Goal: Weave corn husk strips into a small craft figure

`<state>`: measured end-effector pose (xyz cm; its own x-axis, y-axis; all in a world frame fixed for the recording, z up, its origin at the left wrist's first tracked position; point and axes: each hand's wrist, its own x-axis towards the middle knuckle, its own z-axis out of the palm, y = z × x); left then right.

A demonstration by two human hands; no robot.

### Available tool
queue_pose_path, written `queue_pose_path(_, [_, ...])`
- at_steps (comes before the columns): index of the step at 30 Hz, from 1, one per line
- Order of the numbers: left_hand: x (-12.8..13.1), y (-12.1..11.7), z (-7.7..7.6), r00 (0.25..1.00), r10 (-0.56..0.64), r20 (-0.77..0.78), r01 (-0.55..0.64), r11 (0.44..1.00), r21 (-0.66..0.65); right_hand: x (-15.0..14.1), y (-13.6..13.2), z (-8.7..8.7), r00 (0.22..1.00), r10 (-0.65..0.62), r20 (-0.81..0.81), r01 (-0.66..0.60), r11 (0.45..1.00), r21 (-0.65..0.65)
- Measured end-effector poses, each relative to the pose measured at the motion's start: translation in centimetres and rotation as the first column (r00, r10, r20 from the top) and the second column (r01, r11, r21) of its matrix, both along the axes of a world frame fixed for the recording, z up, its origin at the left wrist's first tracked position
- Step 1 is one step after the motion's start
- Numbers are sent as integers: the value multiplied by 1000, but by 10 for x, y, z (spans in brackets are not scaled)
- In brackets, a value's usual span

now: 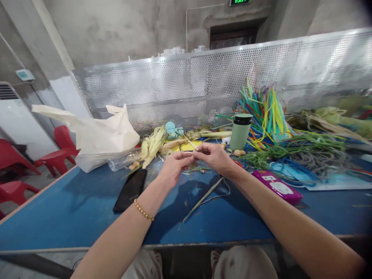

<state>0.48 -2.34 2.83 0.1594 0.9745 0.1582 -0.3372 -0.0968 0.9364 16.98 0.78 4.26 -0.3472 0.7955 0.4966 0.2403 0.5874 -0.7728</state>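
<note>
Over the middle of the blue table [87, 217], my left hand [176, 164] and my right hand [213, 157] meet fingertip to fingertip. Both are closed in a pinch on a thin pale strip [188, 141], whose end sticks up and to the left. What lies between the fingertips is mostly hidden. Below my right hand, a flat greenish strip [203, 198] rests on the tabletop with a thinner looped one. Small green scraps [200, 169] show just under the hands. Behind them are pale dried husks [152, 145] and a yellow piece [181, 146].
A black phone [130, 190], a clear plastic bottle [122, 161] and a white bag [104, 135] are at left. To the right stand a green cup [240, 133], colourful strips [269, 116], green cords [302, 145] and a purple box [277, 186]. A perforated metal screen [162, 89] borders the back.
</note>
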Motion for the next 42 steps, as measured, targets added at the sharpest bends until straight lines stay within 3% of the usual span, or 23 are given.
queue_pose_path(5, [-2,0,2,966,93,-241,-61,989,135,7,-1,2,992,-14,127,9,999,43])
queue_pose_path(7, [-4,1,2,967,18,-253,13,993,121,9,-4,6,991,20,131,-22,1000,13])
queue_pose_path(11, [-11,2,3,979,-152,-137,156,988,18,12,-8,12,999,30,38,-27,997,-69])
queue_pose_path(13, [-13,2,4,978,-164,-130,164,986,-16,14,-7,14,999,31,-5,-32,996,-87])
queue_pose_path(17, [-15,2,4,944,-179,-279,189,982,9,16,-6,13,999,42,-31,-44,994,-98])
queue_pose_path(25, [-13,0,2,903,-151,-402,191,980,60,15,-6,10,994,38,107,-34,998,-45])
queue_pose_path(28, [-11,0,3,934,-91,-344,126,989,80,14,-6,13,994,-58,91,55,998,30])
queue_pose_path(31, [-10,3,4,977,29,-212,-11,996,89,12,-8,14,961,-276,29,267,949,168])
queue_pose_path(33, [-9,5,4,984,93,-154,-83,994,67,7,-10,11,945,-317,81,293,930,223])
queue_pose_path(37, [-8,5,3,984,143,-102,-138,989,60,-5,-13,0,961,-147,235,112,981,159])
queue_pose_path(42, [-8,3,5,976,83,-201,-61,992,114,-10,-12,-6,987,-24,160,25,1000,-4])
